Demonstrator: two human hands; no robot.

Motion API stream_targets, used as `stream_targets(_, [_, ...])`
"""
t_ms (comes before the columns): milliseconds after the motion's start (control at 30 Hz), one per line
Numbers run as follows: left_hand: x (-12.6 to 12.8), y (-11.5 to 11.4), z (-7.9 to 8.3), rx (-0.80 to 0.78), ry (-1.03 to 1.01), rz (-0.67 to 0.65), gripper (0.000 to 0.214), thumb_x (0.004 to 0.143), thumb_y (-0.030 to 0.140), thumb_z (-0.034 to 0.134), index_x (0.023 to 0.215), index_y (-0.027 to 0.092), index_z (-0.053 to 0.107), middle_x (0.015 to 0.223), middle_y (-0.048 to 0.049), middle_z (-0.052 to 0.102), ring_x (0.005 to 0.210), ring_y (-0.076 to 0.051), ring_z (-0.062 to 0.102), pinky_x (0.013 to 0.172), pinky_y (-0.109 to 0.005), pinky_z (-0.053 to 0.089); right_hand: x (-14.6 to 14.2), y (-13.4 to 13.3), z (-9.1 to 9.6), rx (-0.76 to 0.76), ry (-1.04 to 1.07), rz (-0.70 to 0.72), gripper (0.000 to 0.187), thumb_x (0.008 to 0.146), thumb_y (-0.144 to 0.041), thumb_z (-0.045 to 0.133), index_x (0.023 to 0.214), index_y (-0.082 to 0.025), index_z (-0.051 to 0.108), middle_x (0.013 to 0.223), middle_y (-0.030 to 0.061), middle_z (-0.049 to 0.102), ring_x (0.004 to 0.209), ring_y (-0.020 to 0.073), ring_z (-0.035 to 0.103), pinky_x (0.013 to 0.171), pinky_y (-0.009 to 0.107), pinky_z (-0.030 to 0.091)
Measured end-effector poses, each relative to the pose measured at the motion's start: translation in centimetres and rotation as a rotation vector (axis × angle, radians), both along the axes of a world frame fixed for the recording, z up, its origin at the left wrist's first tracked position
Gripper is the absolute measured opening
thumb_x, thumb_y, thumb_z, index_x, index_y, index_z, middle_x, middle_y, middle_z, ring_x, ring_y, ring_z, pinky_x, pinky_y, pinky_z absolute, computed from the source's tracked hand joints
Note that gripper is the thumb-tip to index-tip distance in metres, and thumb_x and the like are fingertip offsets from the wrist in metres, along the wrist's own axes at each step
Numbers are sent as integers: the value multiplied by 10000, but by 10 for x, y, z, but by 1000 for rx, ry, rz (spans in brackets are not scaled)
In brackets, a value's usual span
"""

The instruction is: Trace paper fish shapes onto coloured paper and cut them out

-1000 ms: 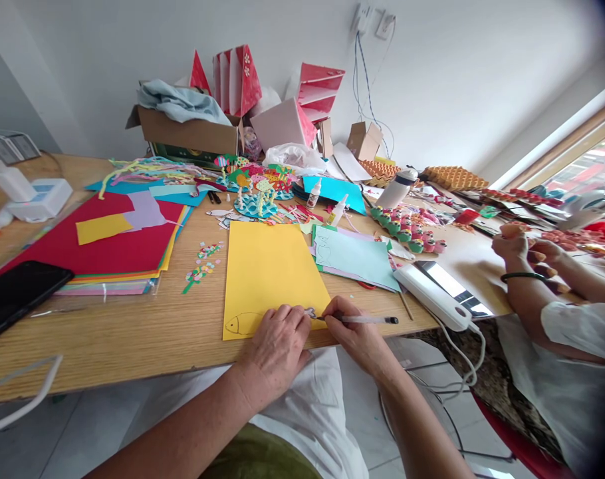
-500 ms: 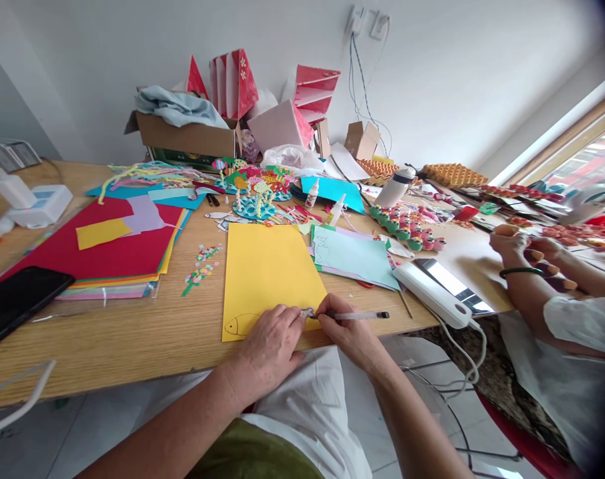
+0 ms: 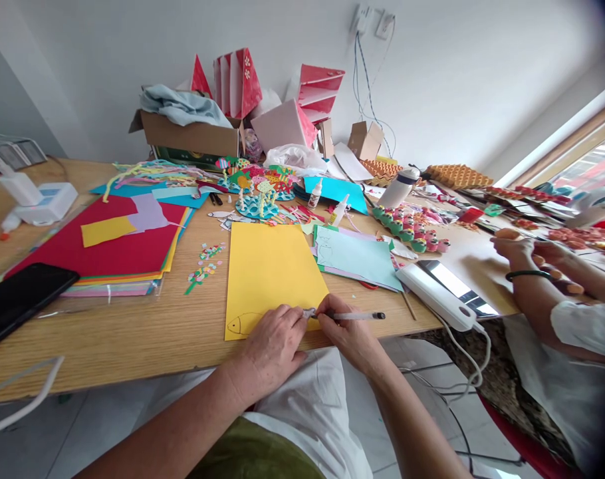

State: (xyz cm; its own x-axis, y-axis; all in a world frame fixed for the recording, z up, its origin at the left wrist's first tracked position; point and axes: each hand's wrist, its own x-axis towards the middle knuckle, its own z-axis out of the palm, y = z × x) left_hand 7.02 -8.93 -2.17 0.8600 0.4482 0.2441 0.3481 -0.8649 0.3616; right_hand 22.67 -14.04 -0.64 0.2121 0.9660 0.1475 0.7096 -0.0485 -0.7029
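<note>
A yellow sheet of paper (image 3: 270, 269) lies on the wooden table (image 3: 133, 339) before me, with a fish outline (image 3: 242, 323) drawn near its lower left corner. My left hand (image 3: 275, 346) rests flat on the sheet's lower edge, its fingers pressing down a small grey cut-out shape (image 3: 309, 313). My right hand (image 3: 345, 326) is closed on a pen (image 3: 357, 316), whose tip meets that shape. A light blue sheet (image 3: 355, 256) with a pencilled outline lies just to the right.
A stack of coloured paper (image 3: 118, 249) and a black phone (image 3: 20, 299) lie at left. Cardboard boxes (image 3: 193, 136), paper crafts and glue bottles (image 3: 314, 193) crowd the back. A white device (image 3: 435, 296) sits at right, where another person's hands (image 3: 524, 256) work.
My right hand and the pen shifted slightly left, closer to the left hand's fingers. The view drifted a little; nothing else moved.
</note>
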Motion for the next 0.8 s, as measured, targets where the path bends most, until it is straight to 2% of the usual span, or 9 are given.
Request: stream_targets(800, [1,1,-2,-6,-25,-7,360,746,196,587,1086,110,506,1093,-79,542,1010,-225,455,920,-368,395,-3,-1,2,-9,-12,8,79,684,-144,401,648,-199,445,531,-48,411,515,117,378,498,234,266])
